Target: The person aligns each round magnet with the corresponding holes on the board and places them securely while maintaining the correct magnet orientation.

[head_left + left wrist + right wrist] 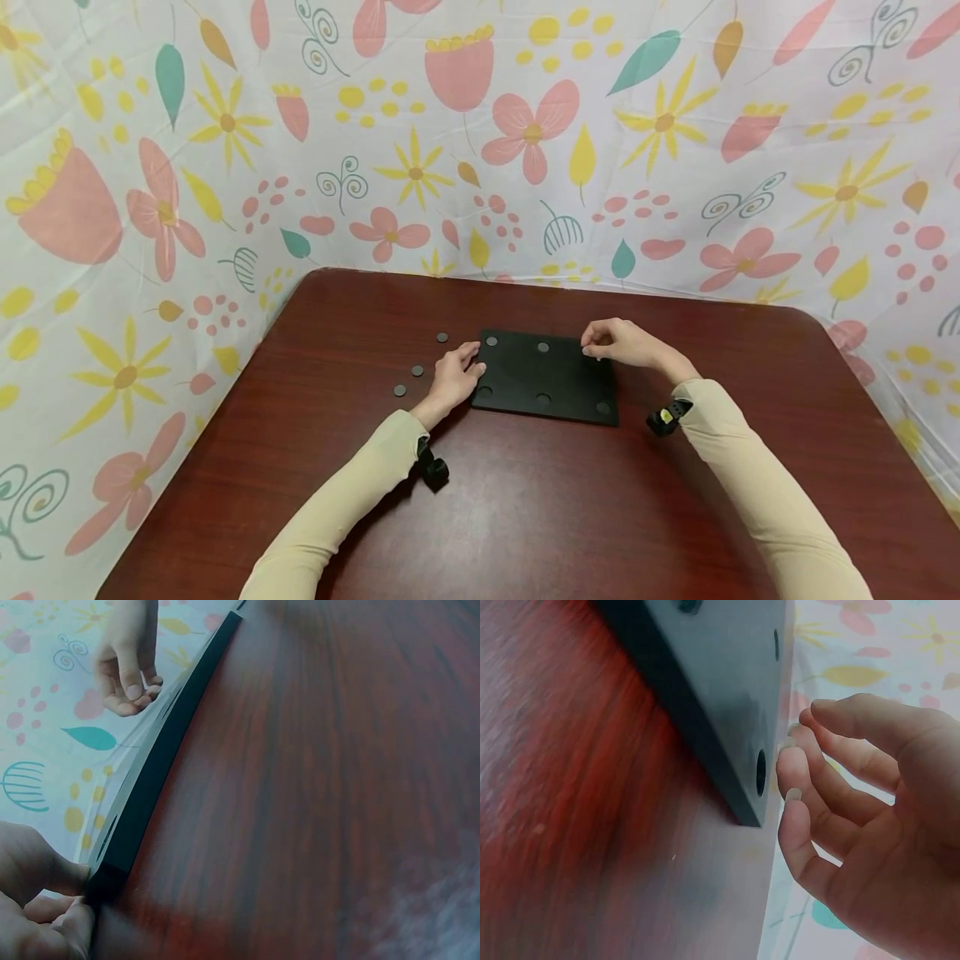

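black board (547,372) on reddish-brown table (525,500), floral cloth (450,158) behind

Left arm (341,504) extends from seven o'clock, left hand (453,377) angled toward one; right arm (761,492) from five, right hand (627,342) toward ten, fingers (795,766) loosely curled

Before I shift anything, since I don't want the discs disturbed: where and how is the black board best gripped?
Probably by its short edges, from left and right: the black board lies flat, its sides straight and thick, and discs sit in recesses on top. The left hand touches the left edge.
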`<state>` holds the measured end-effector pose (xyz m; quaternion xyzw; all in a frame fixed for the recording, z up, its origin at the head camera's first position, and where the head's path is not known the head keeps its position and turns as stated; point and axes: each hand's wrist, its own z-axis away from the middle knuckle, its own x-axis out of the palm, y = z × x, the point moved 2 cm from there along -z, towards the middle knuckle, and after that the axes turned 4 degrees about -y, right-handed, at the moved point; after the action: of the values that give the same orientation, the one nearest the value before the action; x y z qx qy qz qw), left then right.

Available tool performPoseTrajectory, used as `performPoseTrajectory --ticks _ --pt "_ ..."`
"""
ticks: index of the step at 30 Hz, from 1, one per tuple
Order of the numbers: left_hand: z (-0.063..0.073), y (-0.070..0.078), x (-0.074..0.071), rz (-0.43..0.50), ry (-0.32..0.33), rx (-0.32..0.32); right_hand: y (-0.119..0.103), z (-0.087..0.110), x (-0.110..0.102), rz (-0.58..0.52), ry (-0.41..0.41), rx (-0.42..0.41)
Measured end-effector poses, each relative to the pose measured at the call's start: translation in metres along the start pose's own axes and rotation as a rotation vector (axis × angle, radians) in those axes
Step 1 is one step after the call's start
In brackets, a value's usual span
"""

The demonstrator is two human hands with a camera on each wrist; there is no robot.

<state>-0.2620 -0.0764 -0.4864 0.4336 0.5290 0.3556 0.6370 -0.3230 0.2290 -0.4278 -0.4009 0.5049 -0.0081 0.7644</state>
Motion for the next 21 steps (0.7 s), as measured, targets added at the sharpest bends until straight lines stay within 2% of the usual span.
performPoseTrajectory --ticks 4,21 --pt "-0.001 0.002 0.000 -0.006 0.008 0.011 0.005 0.008 -0.003 0.011 0.004 0.020" --pt "-0.001 -0.002 0.001 0.015 0.005 -0.025 0.028 0.037 -0.008 0.074 0.019 0.073"
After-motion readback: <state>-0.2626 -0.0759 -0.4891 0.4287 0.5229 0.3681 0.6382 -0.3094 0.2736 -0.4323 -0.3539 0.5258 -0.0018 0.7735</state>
